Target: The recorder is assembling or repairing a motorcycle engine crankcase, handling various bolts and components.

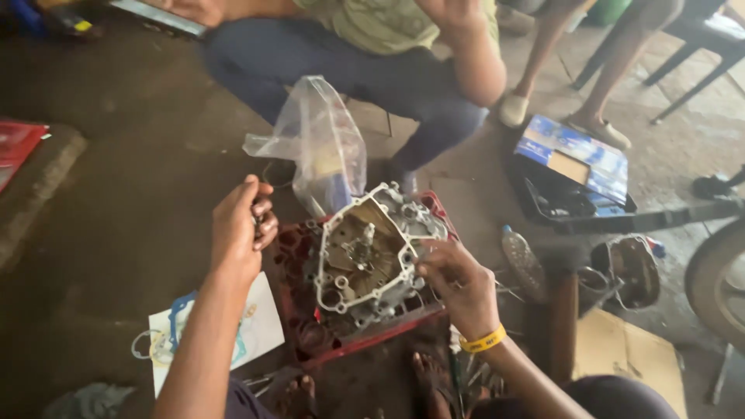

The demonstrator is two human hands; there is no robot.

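A grey metal engine case [372, 252] with gears inside lies open on a red plastic crate [365, 337] in the middle of the floor. My right hand [458, 279], with a yellow wristband, rests its fingers on the case's right rim. My left hand [242, 225] is raised left of the case, closed around a small dark part that I cannot make out. A clear plastic bag [318, 143] stands just behind the case.
A person crouches behind the crate [365, 54]. A gasket sheet [248, 330] lies at the lower left. A plastic bottle [521, 260], a black tray with a blue box [574, 174], metal parts [628, 271], cardboard [628, 353] and a wheel [718, 279] are on the right.
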